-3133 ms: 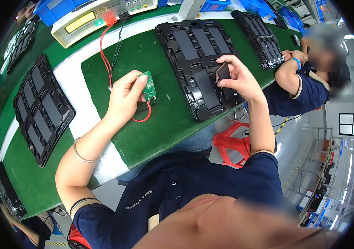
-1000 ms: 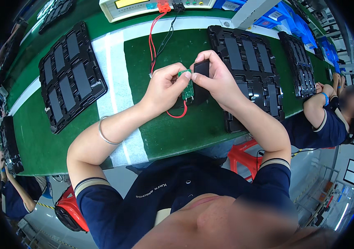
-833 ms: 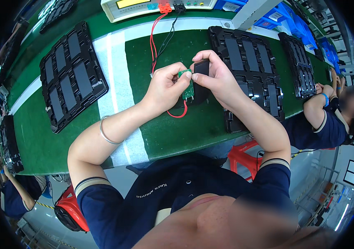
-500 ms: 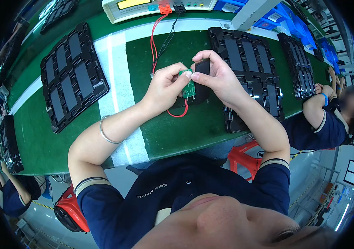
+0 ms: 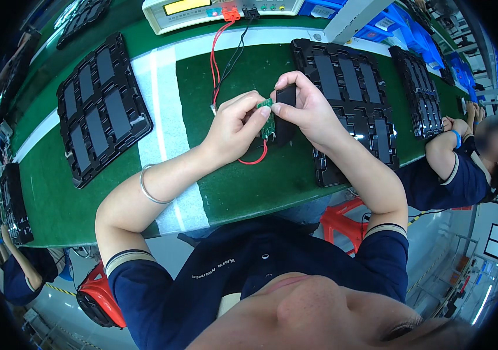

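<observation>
Above the green work mat, my left hand [image 5: 238,125] pinches a small green circuit board [image 5: 267,126] near its upper end. A short red wire [image 5: 254,161] loops from the board's lower end back under my left hand. My right hand [image 5: 306,109] grips a flat black rectangular piece [image 5: 285,119], thumb in front and fingers behind. Board and black piece are side by side and close together; whether they are joined, I cannot tell. My right thumb tip lies near the board's upper right edge.
A bench meter [image 5: 220,13] with a yellow display stands at the back, with red and black leads [image 5: 216,64] running toward my left hand. Black trays [image 5: 104,111] holding grey flat pieces lie left, another tray [image 5: 351,87] right. Co-workers sit at both sides; a red stool [image 5: 345,224] stands below.
The black piece has tilted up and now shows more beside the board. The circuit board has turned slightly edge-on, and both hands have shifted only a little.
</observation>
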{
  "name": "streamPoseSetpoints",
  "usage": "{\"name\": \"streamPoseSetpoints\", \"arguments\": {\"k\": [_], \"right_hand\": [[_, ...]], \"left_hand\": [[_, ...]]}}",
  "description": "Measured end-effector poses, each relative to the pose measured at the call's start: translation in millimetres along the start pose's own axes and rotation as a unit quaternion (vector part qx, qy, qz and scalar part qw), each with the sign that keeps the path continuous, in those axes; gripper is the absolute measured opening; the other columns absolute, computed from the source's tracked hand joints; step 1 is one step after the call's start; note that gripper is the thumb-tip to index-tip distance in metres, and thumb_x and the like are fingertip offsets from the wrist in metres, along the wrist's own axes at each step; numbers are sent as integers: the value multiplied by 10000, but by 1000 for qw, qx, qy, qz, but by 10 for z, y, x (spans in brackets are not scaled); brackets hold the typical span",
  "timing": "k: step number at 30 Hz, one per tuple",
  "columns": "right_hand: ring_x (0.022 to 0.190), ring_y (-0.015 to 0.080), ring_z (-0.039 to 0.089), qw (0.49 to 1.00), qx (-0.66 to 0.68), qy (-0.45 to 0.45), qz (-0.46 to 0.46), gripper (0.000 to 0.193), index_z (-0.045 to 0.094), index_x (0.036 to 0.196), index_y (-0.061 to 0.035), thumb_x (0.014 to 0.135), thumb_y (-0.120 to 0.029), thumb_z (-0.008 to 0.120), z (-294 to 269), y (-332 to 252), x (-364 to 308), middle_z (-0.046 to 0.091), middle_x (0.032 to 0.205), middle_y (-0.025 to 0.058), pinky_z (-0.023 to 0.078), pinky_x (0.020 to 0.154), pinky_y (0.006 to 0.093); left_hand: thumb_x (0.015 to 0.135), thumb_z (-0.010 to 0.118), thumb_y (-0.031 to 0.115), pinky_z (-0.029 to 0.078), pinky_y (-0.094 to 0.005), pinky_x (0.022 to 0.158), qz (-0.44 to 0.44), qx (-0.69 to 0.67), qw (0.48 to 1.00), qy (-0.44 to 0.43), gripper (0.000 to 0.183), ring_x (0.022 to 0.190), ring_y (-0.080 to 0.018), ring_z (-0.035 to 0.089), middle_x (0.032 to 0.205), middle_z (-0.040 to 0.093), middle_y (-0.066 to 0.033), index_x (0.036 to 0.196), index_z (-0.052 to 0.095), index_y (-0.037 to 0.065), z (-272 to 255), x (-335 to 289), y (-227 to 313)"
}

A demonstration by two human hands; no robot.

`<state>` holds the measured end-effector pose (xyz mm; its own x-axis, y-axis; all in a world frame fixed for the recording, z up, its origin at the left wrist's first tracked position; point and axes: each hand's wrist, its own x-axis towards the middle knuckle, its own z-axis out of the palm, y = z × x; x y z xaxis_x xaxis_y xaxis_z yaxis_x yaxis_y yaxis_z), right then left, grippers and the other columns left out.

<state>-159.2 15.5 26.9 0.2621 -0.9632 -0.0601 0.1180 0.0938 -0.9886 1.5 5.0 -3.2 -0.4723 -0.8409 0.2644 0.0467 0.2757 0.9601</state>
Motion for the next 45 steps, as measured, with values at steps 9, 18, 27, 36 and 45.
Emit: {"name": "streamPoseSetpoints", "arguments": {"k": [9,18,27,36,45], "right_hand": [[821,76,444,1000,4,5,15,279,412,937,-72,725,30,561,-47,-2,-30,454,850,9,366,748,221],[819,80,446,1000,-2,-6,-6,267,414,921,-76,726,26,567,-52,11,-24,456,839,7,369,747,227],[797,84,445,1000,13,1,-24,274,400,932,-76,734,29,559,-65,-25,-50,458,840,16,369,738,231],[793,87,451,1000,7,11,-19,272,392,928,-67,734,34,554,-93,-2,-21,461,845,29,376,738,225],[824,85,437,999,-9,26,-27,278,392,927,-73,730,34,556,-64,8,-9,452,859,31,363,762,232]], "left_hand": [[801,496,58,317,-224,442,45,26,999,8,82,506,-93,408,634,415,-45,787,486,-22,48,11,15],[827,463,80,354,-222,430,15,55,998,8,121,481,-92,467,629,459,-53,782,496,-27,38,26,35],[843,471,122,378,-196,439,-59,-17,998,7,156,493,-67,478,631,477,-28,777,502,-15,23,41,31],[857,463,155,378,-190,446,-72,-51,996,-5,183,507,-55,467,631,466,-10,793,508,-10,6,48,22],[857,464,149,384,-187,449,-73,-73,995,-7,178,507,-60,473,650,475,-14,799,520,-9,8,51,11]]}}
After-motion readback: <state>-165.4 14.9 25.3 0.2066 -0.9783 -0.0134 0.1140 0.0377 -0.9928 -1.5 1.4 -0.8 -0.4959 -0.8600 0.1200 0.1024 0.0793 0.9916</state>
